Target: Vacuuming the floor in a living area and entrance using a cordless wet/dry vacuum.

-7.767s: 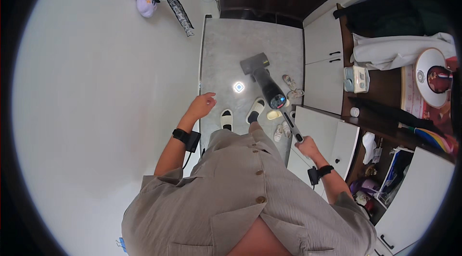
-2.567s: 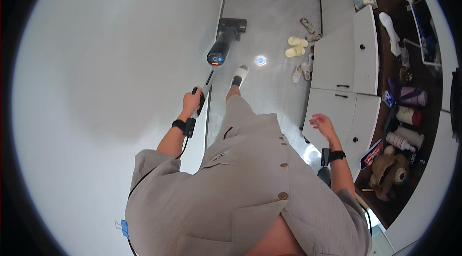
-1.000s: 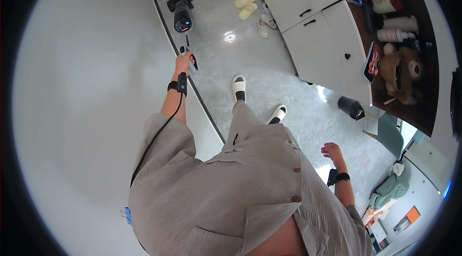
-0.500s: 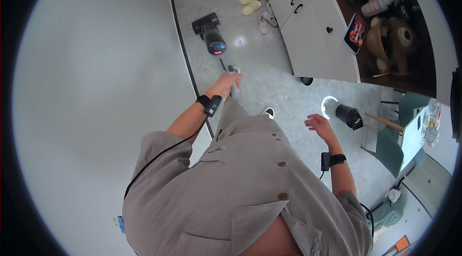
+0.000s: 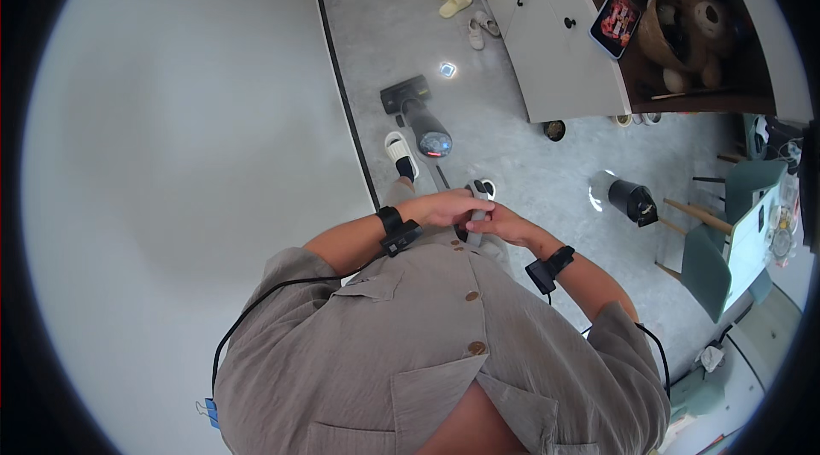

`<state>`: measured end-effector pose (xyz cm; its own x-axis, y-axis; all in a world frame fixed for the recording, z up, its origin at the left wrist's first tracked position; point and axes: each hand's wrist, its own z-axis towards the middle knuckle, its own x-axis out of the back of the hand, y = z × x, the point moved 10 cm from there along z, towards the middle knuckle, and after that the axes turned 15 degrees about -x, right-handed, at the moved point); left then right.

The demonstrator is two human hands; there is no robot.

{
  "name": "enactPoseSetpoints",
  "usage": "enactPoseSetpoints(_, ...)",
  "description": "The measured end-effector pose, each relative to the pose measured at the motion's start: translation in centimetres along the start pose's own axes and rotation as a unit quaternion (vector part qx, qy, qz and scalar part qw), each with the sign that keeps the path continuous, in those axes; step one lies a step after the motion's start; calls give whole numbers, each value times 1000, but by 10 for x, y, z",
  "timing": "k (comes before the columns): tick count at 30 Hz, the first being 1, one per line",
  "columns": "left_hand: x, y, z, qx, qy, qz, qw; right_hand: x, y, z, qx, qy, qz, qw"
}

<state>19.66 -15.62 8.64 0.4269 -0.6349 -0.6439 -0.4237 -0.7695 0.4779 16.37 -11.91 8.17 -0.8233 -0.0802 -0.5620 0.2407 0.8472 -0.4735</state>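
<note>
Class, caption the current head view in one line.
Left hand and right hand meet at the handle of a dark floor cleaner on a grey floor.

Even light is brightening the grey floor (image 5: 530, 169), a small square reflection (image 5: 448, 70) is glaring near the vacuum cleaner (image 5: 425, 129), a white streak (image 5: 595, 197) is shining well right of it, soft shadow is greying the wall (image 5: 196, 156) to its left, straight edges are bowing toward a black rim

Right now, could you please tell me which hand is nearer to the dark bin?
Right. The right hand, at the vacuum handle, is to the left of the dark bin, apart from it; the left hand, at the same handle, is farther left.
</note>
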Motion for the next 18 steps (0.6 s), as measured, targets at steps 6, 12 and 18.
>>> enactPoseSetpoints(6,39,22,-20,70,-135,137,979,-21,-43,28,-9,12,116,993)
enactPoseSetpoints(12,153,154,-70,-129,-1,220,967,29,-100,97,3,166,144,976)
enactPoseSetpoints(18,305,228,-172,-131,184,222,949,103,-188,155,-24,354,-84,931)
